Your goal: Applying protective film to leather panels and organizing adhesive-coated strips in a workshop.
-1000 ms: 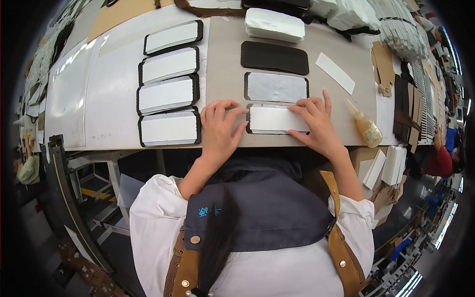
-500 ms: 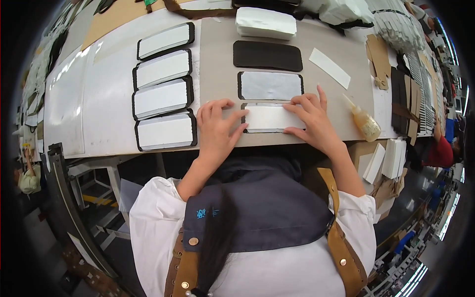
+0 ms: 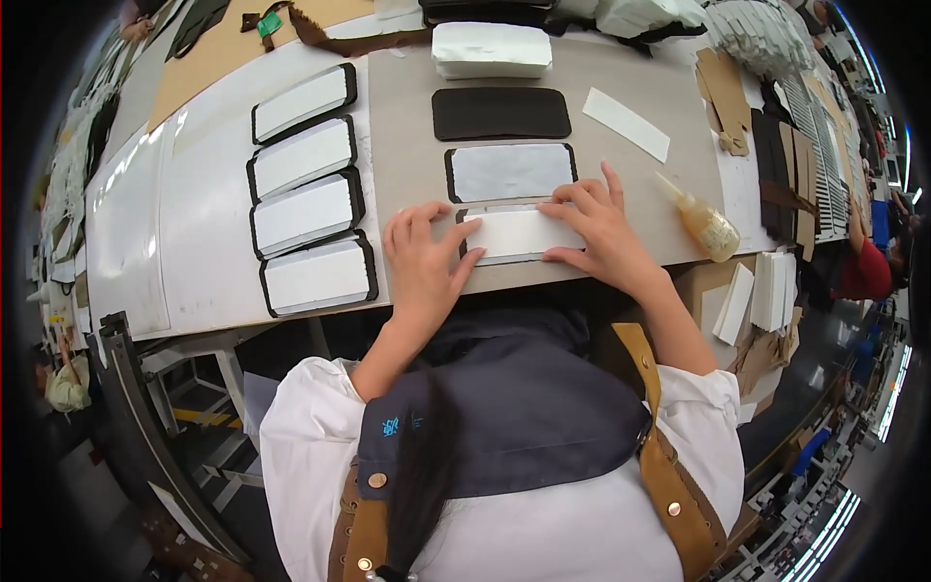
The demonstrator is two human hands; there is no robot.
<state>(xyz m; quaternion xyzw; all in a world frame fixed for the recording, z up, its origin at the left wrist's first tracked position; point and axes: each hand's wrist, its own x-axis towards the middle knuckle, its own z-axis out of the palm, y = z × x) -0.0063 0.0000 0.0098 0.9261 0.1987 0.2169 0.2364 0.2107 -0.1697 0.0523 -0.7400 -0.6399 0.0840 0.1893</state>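
Left hand: your left hand has its fingers spread, with thumb and forefinger slightly apart on the left end of the white panel, as they were half a second ago.
Right hand: your right hand spans the panel's other end, fingertips at the far edge and thumb at the near edge, also unchanged; whether either hand pinches or only presses, you cannot tell from here.
White panel: flat between your hands, a smooth white face with thin greyish bands along its long sides and a dark left end; your right hand hides the other end.
View: it has swung since the earlier frame, so everything on the bench sits further left, and another person's hand now shows at upper left.
Bench edge: just on your side of the panel, leaving you a narrow margin.
Far side: a grey-white panel lies close beyond yours, then a black panel and a white stack.
Left room: you have a bare strip between your left hand and the four black-edged panels.
Right room: bare surface separates your right hand from the bottle; a loose white strip lies farther back.
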